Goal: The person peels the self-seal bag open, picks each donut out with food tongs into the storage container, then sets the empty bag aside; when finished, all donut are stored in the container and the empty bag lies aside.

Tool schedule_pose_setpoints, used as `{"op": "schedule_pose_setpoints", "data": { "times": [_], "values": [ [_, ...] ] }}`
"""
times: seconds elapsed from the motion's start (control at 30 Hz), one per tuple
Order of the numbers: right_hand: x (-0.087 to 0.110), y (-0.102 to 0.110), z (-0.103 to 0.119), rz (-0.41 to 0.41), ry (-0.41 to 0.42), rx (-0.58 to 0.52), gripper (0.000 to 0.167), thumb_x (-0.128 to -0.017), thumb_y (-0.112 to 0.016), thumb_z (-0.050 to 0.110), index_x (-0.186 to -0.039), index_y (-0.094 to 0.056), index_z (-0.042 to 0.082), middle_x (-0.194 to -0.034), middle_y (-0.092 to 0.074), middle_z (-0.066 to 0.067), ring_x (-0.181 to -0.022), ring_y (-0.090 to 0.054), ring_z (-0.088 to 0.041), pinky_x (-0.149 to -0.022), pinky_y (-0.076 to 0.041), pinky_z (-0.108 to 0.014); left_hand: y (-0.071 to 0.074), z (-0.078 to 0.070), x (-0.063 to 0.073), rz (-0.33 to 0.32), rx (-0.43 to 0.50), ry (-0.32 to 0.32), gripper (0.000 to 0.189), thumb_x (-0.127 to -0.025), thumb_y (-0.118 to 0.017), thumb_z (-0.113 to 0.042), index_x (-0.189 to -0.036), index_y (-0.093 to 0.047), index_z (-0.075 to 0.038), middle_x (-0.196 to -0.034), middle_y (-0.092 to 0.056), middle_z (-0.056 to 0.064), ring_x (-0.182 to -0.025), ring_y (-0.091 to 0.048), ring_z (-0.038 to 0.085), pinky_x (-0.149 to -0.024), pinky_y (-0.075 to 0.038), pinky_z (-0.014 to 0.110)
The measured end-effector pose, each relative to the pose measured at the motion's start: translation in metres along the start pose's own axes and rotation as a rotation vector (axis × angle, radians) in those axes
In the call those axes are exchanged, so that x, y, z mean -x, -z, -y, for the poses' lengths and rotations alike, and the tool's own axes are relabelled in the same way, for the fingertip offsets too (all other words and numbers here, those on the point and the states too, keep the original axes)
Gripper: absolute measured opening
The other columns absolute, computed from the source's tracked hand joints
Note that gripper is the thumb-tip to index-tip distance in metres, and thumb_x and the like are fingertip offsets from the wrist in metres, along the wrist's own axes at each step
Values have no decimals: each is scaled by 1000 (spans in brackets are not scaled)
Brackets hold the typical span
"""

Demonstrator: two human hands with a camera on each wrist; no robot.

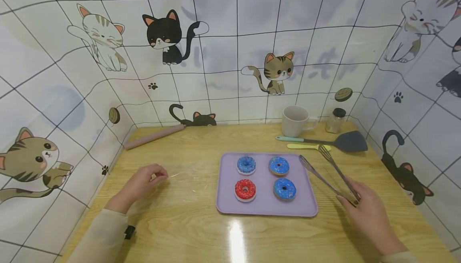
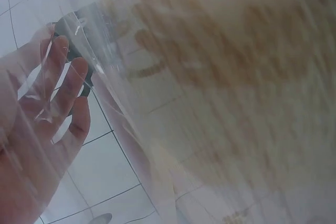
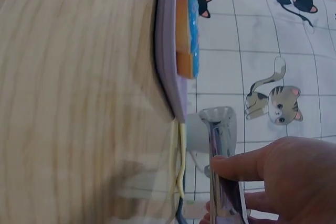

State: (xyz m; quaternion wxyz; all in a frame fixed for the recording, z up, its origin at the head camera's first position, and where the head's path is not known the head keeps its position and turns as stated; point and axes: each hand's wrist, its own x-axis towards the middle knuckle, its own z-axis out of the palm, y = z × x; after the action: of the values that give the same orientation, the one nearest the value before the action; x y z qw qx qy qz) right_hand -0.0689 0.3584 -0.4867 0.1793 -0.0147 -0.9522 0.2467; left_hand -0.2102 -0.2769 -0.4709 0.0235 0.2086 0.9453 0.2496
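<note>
Out to the left, my left hand (image 1: pixel 142 185) has its thumb and fingers bent at the edge of a thin clear plastic bag (image 1: pixel 187 189), which shows mostly as glints over the wood. In the left wrist view the crinkled film crosses in front of the fingers. My right hand (image 1: pixel 371 211) grips metal tongs (image 1: pixel 331 169), their two arms spread apart, beside a lilac tray (image 1: pixel 266 211). Three blue doughnuts (image 1: pixel 279 166) and one red doughnut (image 1: pixel 245 190) sit on that tray. Nothing lies between the tong tips.
Behind the tray are a mug (image 1: pixel 295 121), a dark-lidded jar (image 1: pixel 335 121), a dark spatula (image 1: pixel 351 142) and a yellow-handled utensil (image 1: pixel 306 147). A rolling pin (image 1: pixel 155 136) rests at the back left. Cat-printed sheeting (image 1: pixel 223 75) walls the table on three sides.
</note>
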Motion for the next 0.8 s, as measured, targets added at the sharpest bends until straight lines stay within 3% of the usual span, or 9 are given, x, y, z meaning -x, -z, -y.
{"op": "schedule_pose_setpoints", "data": {
  "times": [0.2,0.4,0.63,0.8],
  "values": [
    [0,-3,-20,49,-94,29,64,-86,-80,10,-139,-52,-12,-126,-57,-41,-109,-56,-61,-86,-45,-69,1,-2,3,6,-7,4,7,-99,-69,-11,-99,-74,-15,-97,-70,-4,-90,-62,11,-81,-53,41],
    [-4,-4,-30,106,-124,48,68,-89,-80,18,-141,-48,-14,-126,-55,-43,-110,-55,-61,-87,-45,-69,-5,3,6,-12,-24,-9,4,-97,-72,-13,-97,-75,-16,-94,-71,-6,-89,-62,8,-82,-54,43],
    [-11,-1,-37,233,-182,53,81,-91,-78,35,-141,-44,-18,-126,-56,-46,-109,-56,-62,-84,-48,-68,-7,3,1,-7,-60,-55,4,-97,-74,-17,-94,-76,-15,-90,-69,-10,-86,-63,6,-85,-55,44],
    [-13,-2,-38,270,-200,69,97,-87,-81,45,-144,-38,-19,-130,-53,-46,-113,-52,-64,-88,-45,-70,-7,5,-5,28,-98,-90,4,-94,-76,-15,-91,-74,-15,-89,-67,-10,-84,-62,6,-82,-55,40]
  ]
}}
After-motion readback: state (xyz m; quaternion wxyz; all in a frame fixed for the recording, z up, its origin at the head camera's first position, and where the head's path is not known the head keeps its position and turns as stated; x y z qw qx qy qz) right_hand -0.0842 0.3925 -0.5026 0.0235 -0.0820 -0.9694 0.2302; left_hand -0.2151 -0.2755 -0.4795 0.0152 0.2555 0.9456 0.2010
